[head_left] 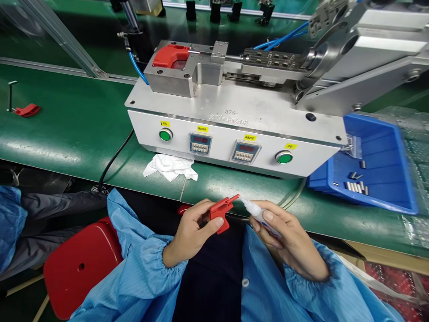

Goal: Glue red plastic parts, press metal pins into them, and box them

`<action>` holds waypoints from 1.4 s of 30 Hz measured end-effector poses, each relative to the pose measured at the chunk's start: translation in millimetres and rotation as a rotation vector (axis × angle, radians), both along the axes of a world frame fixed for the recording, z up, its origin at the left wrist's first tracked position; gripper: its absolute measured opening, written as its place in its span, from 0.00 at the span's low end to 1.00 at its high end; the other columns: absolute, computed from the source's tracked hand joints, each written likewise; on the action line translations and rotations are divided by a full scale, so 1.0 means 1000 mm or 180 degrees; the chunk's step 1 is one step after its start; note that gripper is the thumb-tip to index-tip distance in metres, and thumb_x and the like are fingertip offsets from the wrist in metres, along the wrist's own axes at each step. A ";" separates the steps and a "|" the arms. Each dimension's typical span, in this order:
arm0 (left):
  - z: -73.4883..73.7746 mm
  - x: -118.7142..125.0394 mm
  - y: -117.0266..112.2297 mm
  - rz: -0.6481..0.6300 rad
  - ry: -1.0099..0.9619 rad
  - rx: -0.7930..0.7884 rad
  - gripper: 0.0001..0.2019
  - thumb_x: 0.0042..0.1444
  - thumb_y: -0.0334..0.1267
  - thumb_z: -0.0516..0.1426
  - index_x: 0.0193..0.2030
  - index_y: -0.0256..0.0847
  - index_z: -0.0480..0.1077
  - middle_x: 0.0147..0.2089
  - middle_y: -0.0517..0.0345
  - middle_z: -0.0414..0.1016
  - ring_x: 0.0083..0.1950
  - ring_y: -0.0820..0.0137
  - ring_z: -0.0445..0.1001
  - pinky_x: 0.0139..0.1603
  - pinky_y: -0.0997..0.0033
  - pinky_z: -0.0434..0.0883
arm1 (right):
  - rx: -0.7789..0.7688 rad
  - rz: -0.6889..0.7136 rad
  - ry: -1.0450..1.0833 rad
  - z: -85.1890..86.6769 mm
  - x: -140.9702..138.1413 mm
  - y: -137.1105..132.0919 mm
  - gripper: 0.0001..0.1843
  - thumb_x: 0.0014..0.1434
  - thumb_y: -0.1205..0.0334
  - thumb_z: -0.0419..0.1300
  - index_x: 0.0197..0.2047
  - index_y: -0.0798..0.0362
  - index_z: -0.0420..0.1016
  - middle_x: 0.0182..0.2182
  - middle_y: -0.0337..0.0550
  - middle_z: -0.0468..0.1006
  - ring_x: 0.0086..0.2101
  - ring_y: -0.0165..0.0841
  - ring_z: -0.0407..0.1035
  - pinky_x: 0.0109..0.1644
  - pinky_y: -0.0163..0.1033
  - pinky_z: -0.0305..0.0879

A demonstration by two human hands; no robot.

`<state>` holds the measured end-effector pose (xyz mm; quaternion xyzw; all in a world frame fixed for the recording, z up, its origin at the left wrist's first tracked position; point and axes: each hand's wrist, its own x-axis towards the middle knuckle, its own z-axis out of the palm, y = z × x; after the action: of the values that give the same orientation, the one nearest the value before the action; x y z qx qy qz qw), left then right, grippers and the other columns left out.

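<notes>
My left hand (194,228) pinches a red plastic pistol-shaped part (221,210) between thumb and fingers, its thin tip pointing right. In my right hand (284,232) is a small white glue bottle (256,212), tilted so that its narrow nozzle meets or nearly meets the red part's tip; I cannot tell if they touch. Both hands are over my lap at the bench's front edge. Behind them stands a metal press machine (234,107) with green buttons and two small displays. A similar red part (170,56) sits in the fixture on top of it.
A crumpled white cloth (170,167) lies before the machine. To the right, a blue bin (385,165) contains short metal pins and a plastic bag. Another red part (27,110) with a metal rod lies at far left on the green bench (83,116). A red stool (83,268) and another person's legs (50,219) are at left.
</notes>
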<state>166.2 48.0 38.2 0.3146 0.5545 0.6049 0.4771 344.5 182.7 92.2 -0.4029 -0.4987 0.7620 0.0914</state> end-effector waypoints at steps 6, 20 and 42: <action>0.001 0.002 0.001 0.0153 -0.0306 -0.0177 0.13 0.65 0.45 0.63 0.41 0.35 0.80 0.33 0.57 0.70 0.32 0.73 0.67 0.33 0.76 0.67 | 0.0422 -0.0123 0.0102 0.000 0.002 0.002 0.27 0.70 0.35 0.57 0.54 0.52 0.67 0.28 0.40 0.70 0.19 0.24 0.48 0.23 0.34 0.40; 0.000 0.003 0.003 0.0214 -0.0462 -0.0386 0.14 0.61 0.46 0.64 0.39 0.34 0.80 0.33 0.55 0.73 0.33 0.71 0.70 0.34 0.74 0.69 | 0.2749 -0.0196 -0.0370 -0.001 0.006 -0.001 0.13 0.70 0.50 0.62 0.48 0.51 0.74 0.32 0.40 0.77 0.28 0.30 0.68 0.31 0.33 0.63; 0.004 0.003 0.003 0.0091 -0.0309 -0.0479 0.16 0.62 0.48 0.64 0.43 0.35 0.81 0.36 0.52 0.74 0.35 0.70 0.70 0.33 0.75 0.68 | 0.1087 -0.0616 -0.0571 -0.003 0.007 -0.001 0.30 0.57 0.32 0.69 0.37 0.52 0.72 0.18 0.35 0.57 0.18 0.25 0.50 0.19 0.31 0.45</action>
<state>169.0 51.4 41.8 0.2401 0.5791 0.5828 0.5170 351.3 181.3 89.4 -0.4939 -0.5857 0.6151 0.1864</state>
